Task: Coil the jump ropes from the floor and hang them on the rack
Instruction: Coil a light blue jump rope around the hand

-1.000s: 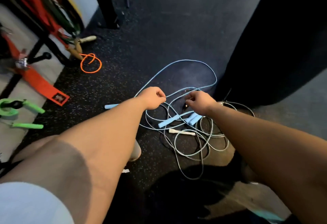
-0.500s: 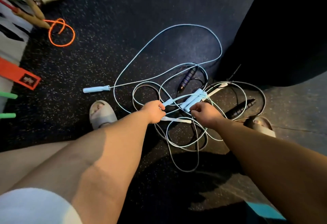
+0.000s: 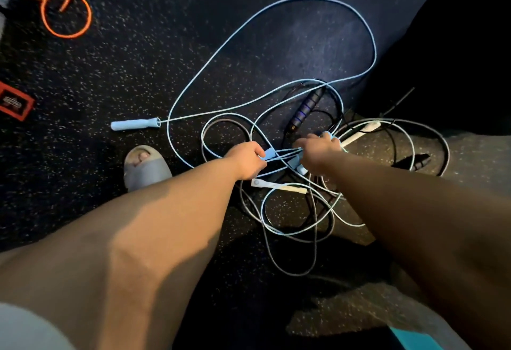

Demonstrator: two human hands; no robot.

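Observation:
A tangle of jump ropes lies on the dark speckled floor. A light blue rope [image 3: 370, 45] loops far out from the pile, and one of its blue handles [image 3: 135, 124] lies apart at the left. My left hand [image 3: 246, 160] grips a blue handle [image 3: 269, 153] in the pile. My right hand [image 3: 318, 149] curls around more blue handles and cord beside it. A white handle [image 3: 279, 185] lies just below my hands; another white handle [image 3: 359, 133] sits right of them. A black rope handle [image 3: 304, 110] lies behind. The rack is out of view.
An orange rope [image 3: 66, 9] with wooden handles lies at the top left. A red strap end [image 3: 15, 103] sits at the left edge. My foot in a grey slide [image 3: 145, 168] stands left of the pile. A dark bulky object [image 3: 456, 45] fills the upper right.
The view has tilted down and closer to the pile. Both hands dropped from the upper cords into the tangle and closed on the blue handles.

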